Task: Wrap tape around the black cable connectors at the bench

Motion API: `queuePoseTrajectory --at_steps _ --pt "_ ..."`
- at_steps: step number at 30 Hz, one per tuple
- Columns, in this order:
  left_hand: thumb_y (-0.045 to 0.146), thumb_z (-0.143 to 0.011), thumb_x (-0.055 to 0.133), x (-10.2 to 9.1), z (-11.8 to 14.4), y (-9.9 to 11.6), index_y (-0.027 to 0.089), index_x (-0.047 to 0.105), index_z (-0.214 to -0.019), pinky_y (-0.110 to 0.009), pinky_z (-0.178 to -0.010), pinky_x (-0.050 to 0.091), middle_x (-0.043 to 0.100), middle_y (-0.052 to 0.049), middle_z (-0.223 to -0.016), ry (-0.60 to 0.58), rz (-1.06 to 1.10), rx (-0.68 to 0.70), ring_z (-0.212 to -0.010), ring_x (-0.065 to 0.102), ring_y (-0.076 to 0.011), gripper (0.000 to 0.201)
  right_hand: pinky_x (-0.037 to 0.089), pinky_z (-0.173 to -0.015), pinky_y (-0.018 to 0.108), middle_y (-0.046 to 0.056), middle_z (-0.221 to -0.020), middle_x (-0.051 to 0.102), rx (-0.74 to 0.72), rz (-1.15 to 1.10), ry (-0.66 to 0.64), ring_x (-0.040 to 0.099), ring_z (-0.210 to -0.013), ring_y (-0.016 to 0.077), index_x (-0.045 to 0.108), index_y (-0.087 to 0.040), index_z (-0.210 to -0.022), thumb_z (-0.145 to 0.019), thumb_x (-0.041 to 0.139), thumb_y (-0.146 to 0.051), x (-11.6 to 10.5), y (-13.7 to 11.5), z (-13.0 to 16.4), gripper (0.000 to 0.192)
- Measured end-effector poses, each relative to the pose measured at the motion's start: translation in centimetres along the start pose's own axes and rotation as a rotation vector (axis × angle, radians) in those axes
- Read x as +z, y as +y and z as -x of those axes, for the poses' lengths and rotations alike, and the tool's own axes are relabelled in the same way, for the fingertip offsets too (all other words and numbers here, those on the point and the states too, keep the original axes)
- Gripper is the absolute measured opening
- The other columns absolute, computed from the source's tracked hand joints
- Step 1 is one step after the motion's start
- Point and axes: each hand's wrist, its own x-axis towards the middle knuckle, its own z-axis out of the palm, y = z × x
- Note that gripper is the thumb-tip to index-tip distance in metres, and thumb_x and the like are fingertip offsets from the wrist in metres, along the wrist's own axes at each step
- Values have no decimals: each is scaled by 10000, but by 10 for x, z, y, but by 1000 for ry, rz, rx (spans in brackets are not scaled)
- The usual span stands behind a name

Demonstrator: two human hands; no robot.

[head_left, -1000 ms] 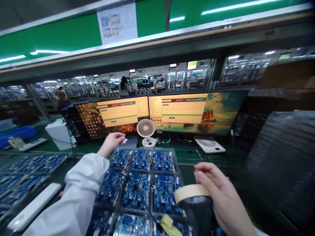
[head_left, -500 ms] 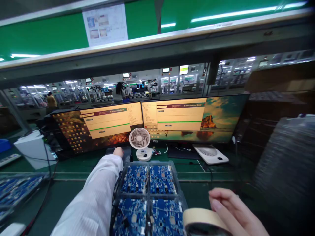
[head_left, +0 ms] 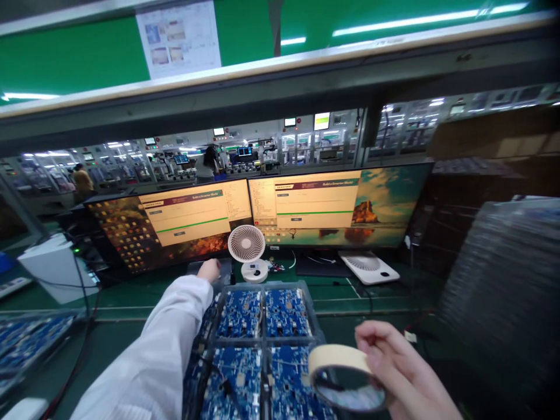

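Observation:
My right hand (head_left: 396, 364) is closed around one side of a cream roll of masking tape (head_left: 341, 357), lifted over the lower right of a clear plastic tray (head_left: 311, 303). Blue circuit boards (head_left: 286, 312) lie in the tray's compartments. Farther off, my left hand (head_left: 209, 270) reaches past the tray's left side to the dark base under the left monitor (head_left: 188, 216). Its fingers look curled, and what they hold, if anything, is hidden. Just right of that hand stands a small white round fan (head_left: 247, 244).
The right monitor (head_left: 306, 204) stands behind the tray. A flat white fan (head_left: 370, 267) lies in front of it. Another tray of boards (head_left: 35, 344) is at the left, near a white box (head_left: 56, 265) with cables. Stacked clear trays (head_left: 494, 274) rise at the right.
My right hand and the tape roll have moved up and left, showing more of the roll. My left hand stays at the monitor base. The view has shifted slightly.

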Motion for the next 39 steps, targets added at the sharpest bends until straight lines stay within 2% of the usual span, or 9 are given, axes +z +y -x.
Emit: queuePoseTrajectory --at_steps 4,7,10,14,18,23,31,35,39 --pt "291 -914 598 -24 70 42 152 636 -1074 -437 -855 529 667 -74 -1103 -4 79 214 -974 648 -221 216 485 -638 262 34 -822 601 -65 -97 -118 577 -766 207 640 -249 -984 -794 699 -406 17 -7 12 254" --pt "251 -913 559 -43 154 69 194 678 -1017 -330 -880 517 721 -42 -1028 -31 176 406 -965 663 -190 167 473 -679 283 34 -837 582 -147 -116 -176 567 -798 211 614 -243 -999 -805 692 -412 32 -12 24 269" --pt "302 -898 569 -55 239 81 283 635 -1167 -346 -1003 450 674 -29 -1220 -24 302 587 -1145 599 -206 277 468 -713 286 25 -854 561 -240 -128 -228 549 -812 202 593 -256 -1002 -820 685 -425 42 -16 37 265" --pt "349 -884 599 -49 307 85 388 530 -1300 -413 -1080 382 579 -9 -1375 70 396 570 -1270 510 -224 423 450 -716 267 15 -900 520 -438 -111 -348 516 -808 180 568 -288 -1030 -883 620 -378 49 -25 55 180" --pt "358 -912 555 -37 326 89 396 577 -1254 -390 -1037 426 620 -12 -1322 153 515 534 -1216 557 -230 345 430 -721 265 3 -888 489 -554 -92 -441 478 -835 180 552 -318 -1005 -907 587 -334 53 -34 68 105" --pt "301 -874 633 -29 333 82 394 609 -1199 -290 -889 508 734 3 -1037 257 725 517 -989 671 -193 339 446 -755 299 11 -919 504 -578 -55 -507 500 -869 192 538 -329 -1054 -920 535 -271 58 -32 75 146" --pt "184 -780 707 -27 331 78 304 603 -1193 -271 -806 509 722 -3 -874 478 798 499 -835 678 -180 442 343 -1084 488 53 -1252 571 -426 231 -580 494 -1251 253 512 -338 -1223 -925 502 -153 63 -11 69 351" --pt "101 -788 628 -24 329 86 317 568 -1241 -308 -877 476 705 22 -855 559 788 587 -811 660 -160 506 368 -1092 465 57 -1300 553 -416 211 -640 480 -1291 260 519 -347 -1243 -928 563 -241 65 -8 69 335" --pt "89 -768 651 -21 332 92 347 573 -1245 -277 -911 451 702 43 -839 579 875 565 -808 648 -136 548 425 -1045 412 44 -1243 579 -402 175 -620 558 -1199 229 514 -373 -1254 -943 551 -264 68 -4 69 331"
